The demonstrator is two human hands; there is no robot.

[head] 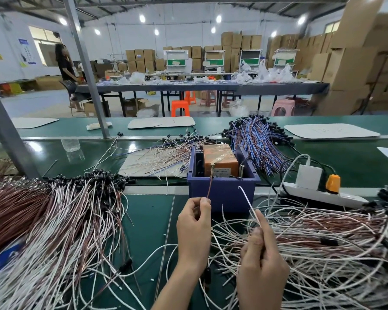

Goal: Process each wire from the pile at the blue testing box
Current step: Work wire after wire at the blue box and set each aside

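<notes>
Fingers (205, 205) pinch: left hand (194, 229) brown wire (209, 186), right hand (260, 265) white wire (248, 200); box label (221, 173) illegible.

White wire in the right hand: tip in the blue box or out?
Out. The white wire pinched by the right hand ends in front of the blue box wall, below its rim.

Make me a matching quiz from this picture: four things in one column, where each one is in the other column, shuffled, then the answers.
Things
1. brown wire
2. white wire
3. orange unit
4. white power strip

Places
A. inside the blue testing box
B. pinched in the right hand
C. lying to the right of the box
D. pinched in the left hand, tip up at the box

Pairs: 1-D, 2-B, 3-A, 4-C
</notes>
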